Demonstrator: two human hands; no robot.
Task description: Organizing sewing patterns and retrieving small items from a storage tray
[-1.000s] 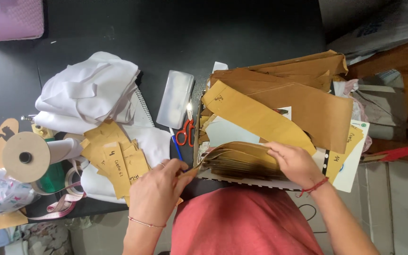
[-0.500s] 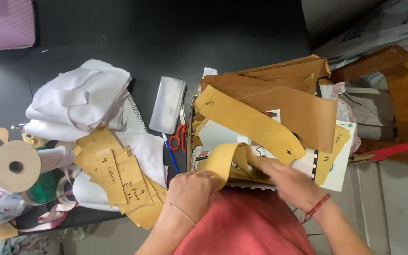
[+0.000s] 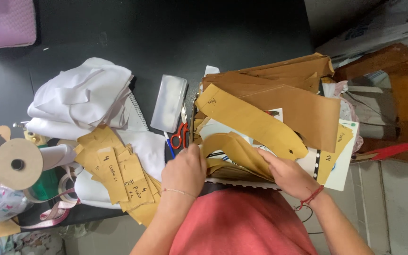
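Reaching forward over the near edge of the black table [image 3: 242, 42], both hands work at a stack of kraft-paper pattern pieces [image 3: 232, 156]. The left hand [image 3: 184, 171] lies knuckles up, fingers curled down onto the left end of the stack; whether they pinch a sheet cannot be told. A thin bracelet circles its wrist. The right hand [image 3: 286, 174], a red cord at its wrist, slants in from the right with fingers nearly straight, slid under a curved sheet that arches up between the hands (fingertips hidden beneath the paper).

Behind the stack, a long tan strip [image 3: 249, 120] lies diagonally over larger brown paper sheets [image 3: 303, 111] and white sheets with a perforated edge [image 3: 341, 165]. Just left of the stack, red-handled scissors [image 3: 181, 133] lie beside a pale rectangular case [image 3: 168, 103].

Further left, smaller tan pattern pieces [image 3: 116, 172] with handwritten marks fan over folded white fabric [image 3: 79, 99]. At the table's left edge stands a cardboard spool [image 3: 17, 164], with pink ribbon [image 3: 48, 215] trailing below. A wooden stool [image 3: 393, 89] stands off the right side.
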